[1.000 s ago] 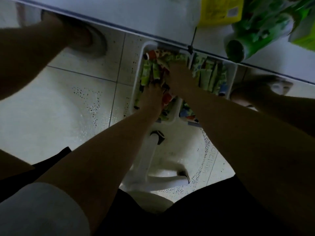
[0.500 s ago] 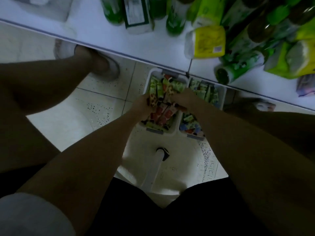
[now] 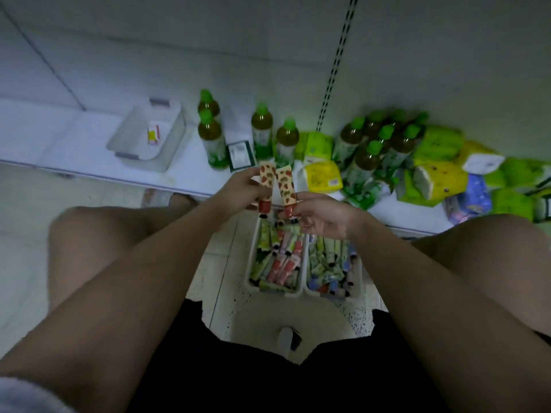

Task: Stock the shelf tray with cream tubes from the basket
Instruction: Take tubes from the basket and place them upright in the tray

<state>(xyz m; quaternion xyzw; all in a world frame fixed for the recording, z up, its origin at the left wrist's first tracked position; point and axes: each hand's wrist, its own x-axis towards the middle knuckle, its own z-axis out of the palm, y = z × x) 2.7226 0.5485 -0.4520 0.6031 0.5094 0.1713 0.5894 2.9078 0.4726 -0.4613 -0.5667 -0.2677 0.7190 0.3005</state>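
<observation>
I had each hand wrapped around one cream tube near centre frame: my left hand [image 3: 238, 189] gripped the left cream-coloured plastic tube printed with red strawberries [image 3: 266, 183], and my right hand [image 3: 320, 216] pinched the matching right tube [image 3: 285, 186] near its cap. Both tubes stood upright, just beside each other. The clear plastic shelf tray [image 3: 167, 144], upper left, held only one small item that I could make out. The two white plastic baskets [image 3: 302, 289] below centre looked packed with tubes, so I judged the stocking barely begun.
</observation>
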